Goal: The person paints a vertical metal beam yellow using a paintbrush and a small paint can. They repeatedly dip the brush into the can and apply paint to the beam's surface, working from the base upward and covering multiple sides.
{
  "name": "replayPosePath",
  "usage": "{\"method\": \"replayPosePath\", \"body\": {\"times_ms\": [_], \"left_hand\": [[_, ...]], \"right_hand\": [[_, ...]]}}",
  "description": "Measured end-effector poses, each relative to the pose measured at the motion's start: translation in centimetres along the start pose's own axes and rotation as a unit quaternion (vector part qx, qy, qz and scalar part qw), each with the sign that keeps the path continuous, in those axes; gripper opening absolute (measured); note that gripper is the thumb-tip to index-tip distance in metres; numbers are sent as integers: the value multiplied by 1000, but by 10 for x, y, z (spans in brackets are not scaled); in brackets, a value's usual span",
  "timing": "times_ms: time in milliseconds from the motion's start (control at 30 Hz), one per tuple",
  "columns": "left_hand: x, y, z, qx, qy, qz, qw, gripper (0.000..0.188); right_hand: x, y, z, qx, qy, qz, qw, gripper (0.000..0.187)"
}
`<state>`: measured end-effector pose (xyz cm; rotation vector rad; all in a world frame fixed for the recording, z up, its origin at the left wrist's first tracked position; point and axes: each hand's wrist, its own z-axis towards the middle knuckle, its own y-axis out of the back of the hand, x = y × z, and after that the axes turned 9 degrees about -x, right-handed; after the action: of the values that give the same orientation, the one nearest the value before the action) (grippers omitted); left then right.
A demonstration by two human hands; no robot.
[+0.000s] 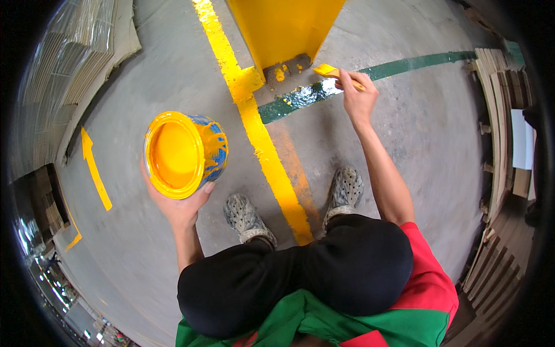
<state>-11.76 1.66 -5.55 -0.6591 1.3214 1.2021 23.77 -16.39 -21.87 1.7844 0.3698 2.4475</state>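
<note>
My left hand (180, 205) is wrapped round the lower side of a paint can (215, 147), whose open mouth shows yellow paint. Yellow drips run down the can's blue side. In my right hand (359, 98) is a paintbrush (330, 72), its bristles coated yellow and pointing left. The brush is near the foot of a yellow post (283, 29), above or beside a green floor stripe (404, 67); whether it touches the floor I cannot tell. Wet-looking green paint and yellow spots lie by the post's base. A yellow floor line (269, 159) runs between my feet.
Stacked flat sheets in clear wrap (87, 58) stand at the far left. A yellow arrow (94, 168) is on the floor at left. Along the right side are wooden pallets and boards (491, 115). My grey clogs (245, 217) stand either side of the yellow line.
</note>
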Motion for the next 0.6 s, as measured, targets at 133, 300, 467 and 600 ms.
{"method": "replayPosePath", "body": {"times_ms": [133, 300, 467, 600], "left_hand": [[-2, 2, -1, -2, 10, 1, 1000, 117], [-3, -2, 0, 4, 20, -2, 1000, 118], [-4, -8, 4, 13, 12, -13, 1000, 118], [-5, -11, 2, 11, 15, -21, 1000, 117]], "right_hand": [[-14, -27, 6, -25, -60, -22, 998, 22], [6, -20, 9, -54, -67, 113, 990, 17], [8, -16, 10, -24, -59, -7, 998, 21], [3, -25, 13, -16, 14, -15, 1000, 20]]}}
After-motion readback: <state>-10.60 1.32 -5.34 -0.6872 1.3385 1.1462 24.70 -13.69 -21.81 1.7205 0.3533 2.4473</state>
